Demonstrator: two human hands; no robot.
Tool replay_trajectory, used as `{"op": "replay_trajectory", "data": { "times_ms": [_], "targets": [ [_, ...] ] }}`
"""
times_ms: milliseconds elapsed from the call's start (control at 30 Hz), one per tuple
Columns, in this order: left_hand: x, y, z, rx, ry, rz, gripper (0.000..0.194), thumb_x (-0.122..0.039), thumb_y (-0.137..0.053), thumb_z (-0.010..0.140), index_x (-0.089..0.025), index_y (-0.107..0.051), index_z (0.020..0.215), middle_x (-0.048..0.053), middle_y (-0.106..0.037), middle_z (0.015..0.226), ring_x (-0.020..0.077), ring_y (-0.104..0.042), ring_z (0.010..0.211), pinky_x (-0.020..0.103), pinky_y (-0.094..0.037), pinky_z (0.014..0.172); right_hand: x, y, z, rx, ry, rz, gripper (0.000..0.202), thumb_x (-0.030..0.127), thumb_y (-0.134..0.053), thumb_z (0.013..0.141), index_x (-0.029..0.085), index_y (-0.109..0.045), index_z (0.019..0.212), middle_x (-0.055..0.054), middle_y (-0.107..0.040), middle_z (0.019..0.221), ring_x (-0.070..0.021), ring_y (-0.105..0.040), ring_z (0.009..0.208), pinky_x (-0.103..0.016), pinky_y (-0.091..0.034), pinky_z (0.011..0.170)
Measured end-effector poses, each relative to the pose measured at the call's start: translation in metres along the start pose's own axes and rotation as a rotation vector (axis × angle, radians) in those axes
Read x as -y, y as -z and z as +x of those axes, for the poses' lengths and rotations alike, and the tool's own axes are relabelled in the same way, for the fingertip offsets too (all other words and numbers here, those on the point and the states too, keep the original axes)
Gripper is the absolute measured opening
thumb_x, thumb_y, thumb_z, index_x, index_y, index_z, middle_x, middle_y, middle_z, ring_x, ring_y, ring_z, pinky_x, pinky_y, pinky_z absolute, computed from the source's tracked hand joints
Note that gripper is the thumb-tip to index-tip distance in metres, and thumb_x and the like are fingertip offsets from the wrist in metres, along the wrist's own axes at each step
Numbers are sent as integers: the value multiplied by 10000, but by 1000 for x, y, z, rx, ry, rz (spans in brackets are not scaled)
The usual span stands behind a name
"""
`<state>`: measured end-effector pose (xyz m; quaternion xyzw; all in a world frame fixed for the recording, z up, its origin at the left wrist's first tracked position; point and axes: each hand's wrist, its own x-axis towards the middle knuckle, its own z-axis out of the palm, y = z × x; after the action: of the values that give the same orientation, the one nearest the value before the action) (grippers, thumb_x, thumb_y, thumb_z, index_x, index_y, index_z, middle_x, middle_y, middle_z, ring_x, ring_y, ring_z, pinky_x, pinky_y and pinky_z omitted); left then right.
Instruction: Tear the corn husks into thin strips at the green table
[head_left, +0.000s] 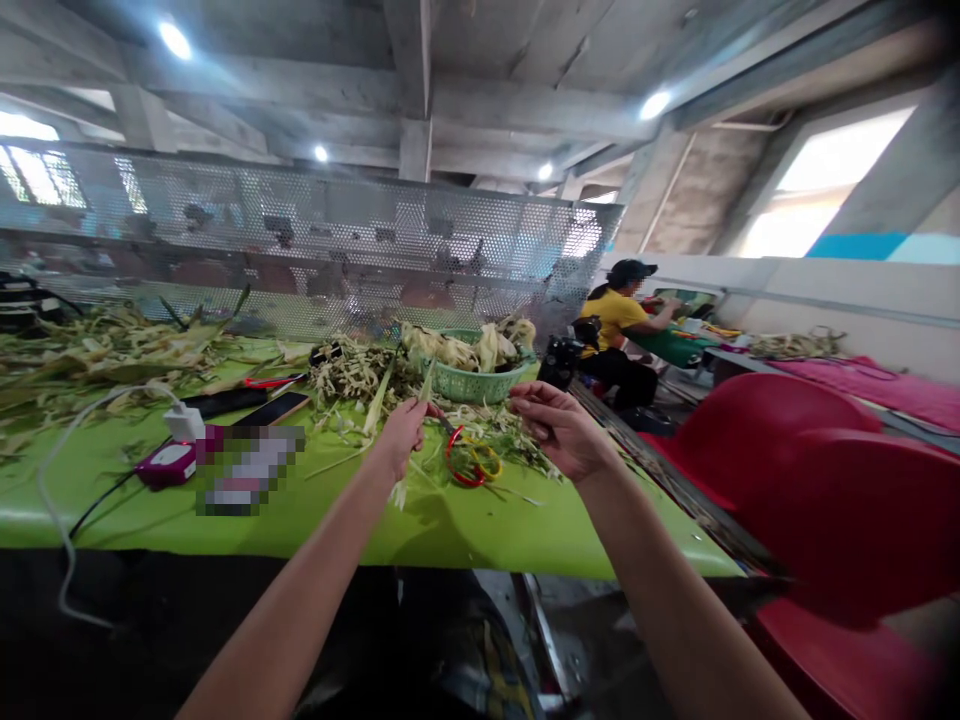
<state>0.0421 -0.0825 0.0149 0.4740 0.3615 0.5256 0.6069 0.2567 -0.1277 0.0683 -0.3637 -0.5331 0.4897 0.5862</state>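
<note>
My left hand (pixel 403 438) is closed over the green tabletop (pixel 330 530), pinching a pale green strip of husk (pixel 428 380) whose tip points up. My right hand (pixel 559 425) is raised to the right, its thumb and fingertips drawn together; anything between them is too small to make out. Between and below the hands lie scissors (pixel 466 480) with red and yellow handles, among green and pale shreds. Behind the hands stands a green plastic basket (pixel 480 385) holding pale husk bundles (pixel 457 350).
A dark phone (pixel 277 409), a purple power block (pixel 166 465) with a white charger (pixel 184 422) and cable lie on the left. Husk piles (pixel 112 350) cover the back left, before a perforated metal screen (pixel 337 240). Red chairs (pixel 810 480) and a seated person (pixel 619 320) are on the right.
</note>
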Motion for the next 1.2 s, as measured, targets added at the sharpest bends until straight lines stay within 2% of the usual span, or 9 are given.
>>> {"op": "replay_trajectory", "data": {
  "times_ms": [167, 333, 433, 500, 600, 700, 900, 1100, 1200],
  "targets": [
    [-9, -19, -18, 134, 46, -72, 187, -337, -551, 817, -153, -578, 797, 26, -639, 752, 16, -263, 386, 169, -195, 381, -20, -26, 2, -72, 71, -32, 235, 284, -785, 606, 210, -676, 801, -18, -660, 757, -76, -458, 514, -211, -220, 381],
    [-9, -34, -24, 60, 66, -107, 200, -358, -569, 796, -160, -587, 817, -27, -553, 617, 26, -241, 375, 186, -161, 384, -34, -50, 2, -156, 126, -63, 233, 340, -765, 627, 223, -649, 792, -11, -646, 727, -112, -495, 535, -241, -323, 435],
    [-6, -35, -24, 37, 74, -107, 204, -368, -598, 774, -170, -572, 816, -63, -447, 545, 31, -253, 376, 186, -166, 394, -42, -58, 1, -174, 160, -50, 229, 340, -755, 641, 230, -639, 806, -15, -650, 749, -150, -565, 627, -275, -425, 538],
    [-4, -33, -24, 66, 87, -103, 224, -385, -601, 772, -170, -564, 823, -59, -450, 561, 31, -276, 385, 184, -169, 400, -48, -61, 2, -194, 187, -58, 232, 337, -754, 649, 230, -641, 822, -18, -650, 773, -163, -580, 672, -298, -461, 601],
    [-1, -30, -23, 115, 100, -90, 238, -403, -583, 785, -170, -548, 814, -56, -445, 572, 31, -290, 391, 183, -162, 402, -57, -62, 3, -222, 243, -136, 227, 327, -749, 662, 229, -653, 843, -21, -649, 797, -166, -576, 698, -308, -470, 652],
    [-3, -25, -24, 113, 89, -44, 210, -372, -555, 807, -166, -536, 769, -70, -370, 531, 35, -263, 383, 190, -144, 398, -58, -60, 4, -219, 255, -246, 225, 337, -723, 682, 225, -665, 868, -20, -651, 791, -155, -550, 649, -299, -451, 625],
    [-16, -16, -30, 121, 82, 54, 208, -321, -518, 833, -161, -515, 701, -64, -350, 523, 40, -257, 395, 197, -131, 412, -46, -53, 0, -126, 148, -363, 274, 321, -703, 688, 214, -682, 940, -13, -640, 794, -117, -459, 567, -248, -369, 518],
    [-21, -4, -29, 139, -30, 138, 203, -297, -547, 821, -158, -562, 673, -47, -403, 523, 61, -270, 437, 217, -197, 453, -44, -58, -4, 145, -168, -57, 285, 331, -703, 699, 218, -633, 951, 11, -614, 797, -60, -437, 438, -218, -326, 409],
    [-19, 6, -24, 127, -83, 200, 223, -317, -565, 815, -161, -576, 656, -39, -413, 517, 73, -287, 448, 227, -213, 465, -40, -61, -4, 211, -253, 16, 294, 321, -737, 670, 198, -620, 910, -8, -618, 795, -82, -506, 490, -224, -392, 449]
  ]
}}
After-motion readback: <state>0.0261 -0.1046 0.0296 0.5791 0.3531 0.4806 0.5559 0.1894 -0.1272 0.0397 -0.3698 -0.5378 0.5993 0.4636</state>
